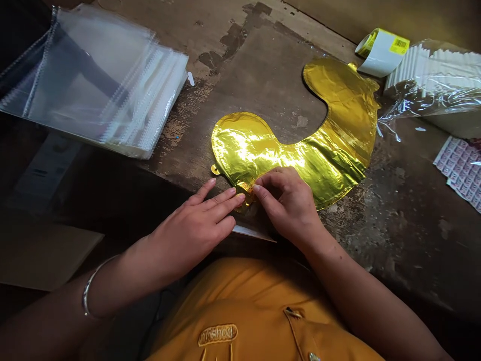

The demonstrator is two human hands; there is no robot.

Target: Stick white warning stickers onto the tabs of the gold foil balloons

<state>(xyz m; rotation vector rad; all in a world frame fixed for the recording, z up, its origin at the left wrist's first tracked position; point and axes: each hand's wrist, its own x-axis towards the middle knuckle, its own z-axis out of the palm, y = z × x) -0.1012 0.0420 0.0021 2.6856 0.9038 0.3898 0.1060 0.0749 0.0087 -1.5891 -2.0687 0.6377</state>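
Note:
A flat, shiny gold foil balloon [293, 155], curved like a hook, lies on the worn dark table near its front edge. My left hand [199, 218] rests with fingers stretched out, their tips pressing the balloon's lower-left edge. Beside it, my right hand [291, 200] is closed in a pinch, thumb and forefinger at the same edge. Small dark printing on the foil shows between the fingertips, too small to read. A little tab with a hole [215, 170] sticks out from the balloon's left side.
A stack of clear plastic sleeves [124, 95] lies at the left. To the back right are a roll of white and yellow labels [383, 50] and white sticks in clear wrap [436, 75]. A sheet of small printed stickers [462, 168] lies at the right.

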